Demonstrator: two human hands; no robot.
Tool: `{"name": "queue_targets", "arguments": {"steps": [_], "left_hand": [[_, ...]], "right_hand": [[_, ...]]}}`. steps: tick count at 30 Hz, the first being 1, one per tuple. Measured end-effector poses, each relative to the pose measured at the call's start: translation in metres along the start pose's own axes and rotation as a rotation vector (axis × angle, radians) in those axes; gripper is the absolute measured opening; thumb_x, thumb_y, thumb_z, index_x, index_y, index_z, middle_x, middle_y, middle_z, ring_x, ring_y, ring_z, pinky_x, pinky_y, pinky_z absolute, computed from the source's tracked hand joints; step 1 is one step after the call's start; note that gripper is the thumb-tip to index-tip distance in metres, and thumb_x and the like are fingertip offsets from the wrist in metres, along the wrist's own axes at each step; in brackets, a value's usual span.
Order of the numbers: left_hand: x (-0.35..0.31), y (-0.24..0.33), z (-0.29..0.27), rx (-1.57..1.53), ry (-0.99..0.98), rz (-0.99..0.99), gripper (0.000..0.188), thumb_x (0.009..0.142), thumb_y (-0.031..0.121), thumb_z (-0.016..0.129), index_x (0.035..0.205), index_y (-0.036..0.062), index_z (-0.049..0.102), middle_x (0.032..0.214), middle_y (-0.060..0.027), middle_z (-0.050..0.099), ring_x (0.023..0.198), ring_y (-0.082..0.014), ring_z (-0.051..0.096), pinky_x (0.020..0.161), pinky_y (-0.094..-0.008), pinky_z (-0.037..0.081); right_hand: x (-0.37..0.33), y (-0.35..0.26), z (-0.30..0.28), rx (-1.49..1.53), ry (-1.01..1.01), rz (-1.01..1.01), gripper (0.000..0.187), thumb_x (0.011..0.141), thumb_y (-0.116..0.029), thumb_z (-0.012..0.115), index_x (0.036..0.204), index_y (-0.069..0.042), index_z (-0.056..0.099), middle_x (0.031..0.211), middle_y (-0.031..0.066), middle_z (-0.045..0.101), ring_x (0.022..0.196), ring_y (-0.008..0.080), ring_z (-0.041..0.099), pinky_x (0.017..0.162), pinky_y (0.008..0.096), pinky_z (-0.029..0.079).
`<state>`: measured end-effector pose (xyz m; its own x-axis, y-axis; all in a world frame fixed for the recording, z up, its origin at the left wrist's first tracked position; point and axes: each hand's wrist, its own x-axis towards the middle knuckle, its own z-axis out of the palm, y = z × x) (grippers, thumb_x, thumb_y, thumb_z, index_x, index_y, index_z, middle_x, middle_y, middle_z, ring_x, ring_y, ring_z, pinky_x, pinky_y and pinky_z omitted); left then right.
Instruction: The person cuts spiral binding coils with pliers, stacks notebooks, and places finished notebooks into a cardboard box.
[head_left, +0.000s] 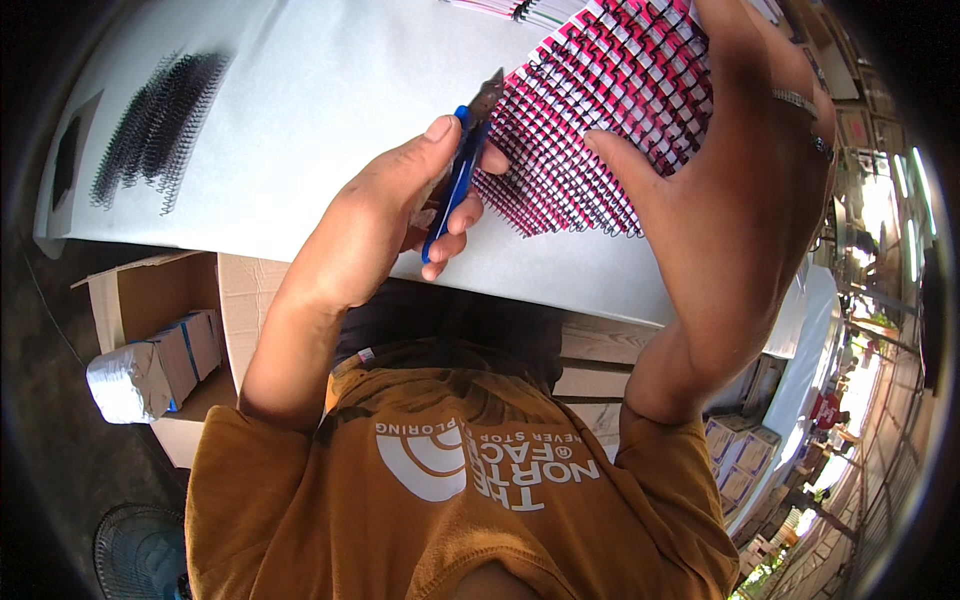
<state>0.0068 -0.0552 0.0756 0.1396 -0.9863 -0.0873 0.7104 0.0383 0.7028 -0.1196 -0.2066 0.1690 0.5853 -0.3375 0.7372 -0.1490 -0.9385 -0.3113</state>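
Observation:
My left hand (372, 212) is closed around a pair of blue-handled wire cutters (459, 185). Their dark jaws point up and away, close beside a fanned row of spiral-bound notebooks (590, 130) with pink and white edges and black wire coils. Over the right side of these notebooks spreads my right hand (740, 190), thumb stretched out toward the coils. Its other fingers reach toward the upper edge of the picture, where their tips are cut off. Both notebooks and cutters are above the white-covered table (310, 110).
A heap of loose black spiral coils (160, 130) lies on the table's left. Below that side stands an open cardboard box (160, 300) with packed bundles inside. A fan (140, 550) is at the lower left. Stacked cartons (740, 455) stand to the right.

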Motion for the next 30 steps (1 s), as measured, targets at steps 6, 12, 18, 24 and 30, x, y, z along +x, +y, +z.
{"name": "queue_targets", "arguments": {"steps": [6, 12, 18, 24, 30], "left_hand": [[-0.001, 0.007, 0.019, -0.194, 0.172, -0.088, 0.065, 0.096, 0.049, 0.021, 0.116, -0.0086, 0.044, 0.074, -0.0147, 0.056, 0.058, -0.0183, 0.061, 0.059, -0.0354, 0.059], [0.001, -0.003, 0.022, 0.851, 0.482, 0.076, 0.055, 0.096, 0.049, 0.03, 0.106, 0.0018, 0.057, 0.067, -0.0017, 0.053, 0.065, -0.0114, 0.055, 0.059, -0.0223, 0.044], [0.0, -0.002, 0.023, 0.017, 0.241, -0.042, 0.066, 0.093, 0.057, 0.022, 0.114, 0.0016, 0.053, 0.077, -0.0098, 0.059, 0.059, -0.0156, 0.055, 0.051, -0.0244, 0.044], [0.002, 0.0, 0.023, 0.888, 0.45, 0.039, 0.053, 0.095, 0.046, 0.037, 0.114, -0.0011, 0.053, 0.079, -0.0118, 0.059, 0.079, -0.0166, 0.059, 0.071, -0.025, 0.047], [-0.004, -0.005, 0.011, 0.209, 0.246, -0.05, 0.064, 0.094, 0.054, 0.028, 0.117, -0.0013, 0.05, 0.083, -0.0109, 0.06, 0.082, -0.0228, 0.063, 0.074, -0.033, 0.051]], "right_hand": [[-0.002, 0.006, 0.003, 0.025, 0.013, -0.007, 0.043, 0.078, -0.019, 0.065, 0.115, -0.005, 0.048, 0.105, 0.0159, 0.052, 0.089, 0.0224, 0.053, 0.08, 0.0374, 0.046], [-0.003, 0.003, 0.001, -0.002, 0.028, -0.009, 0.044, 0.078, -0.019, 0.064, 0.116, -0.005, 0.047, 0.106, 0.0162, 0.051, 0.09, 0.0228, 0.053, 0.08, 0.0379, 0.046], [-0.004, 0.007, 0.002, 0.012, 0.042, -0.017, 0.045, 0.078, -0.02, 0.064, 0.117, -0.005, 0.046, 0.106, 0.0165, 0.05, 0.091, 0.0233, 0.052, 0.081, 0.0384, 0.046], [-0.006, 0.006, -0.002, -0.015, 0.057, -0.016, 0.045, 0.079, -0.02, 0.063, 0.117, -0.005, 0.045, 0.107, 0.0168, 0.049, 0.092, 0.0238, 0.052, 0.081, 0.0389, 0.045], [-0.006, 0.018, -0.002, 0.004, 0.072, -0.023, 0.046, 0.079, -0.021, 0.063, 0.118, -0.005, 0.044, 0.108, 0.0171, 0.048, 0.093, 0.0242, 0.051, 0.082, 0.0393, 0.045]]}}
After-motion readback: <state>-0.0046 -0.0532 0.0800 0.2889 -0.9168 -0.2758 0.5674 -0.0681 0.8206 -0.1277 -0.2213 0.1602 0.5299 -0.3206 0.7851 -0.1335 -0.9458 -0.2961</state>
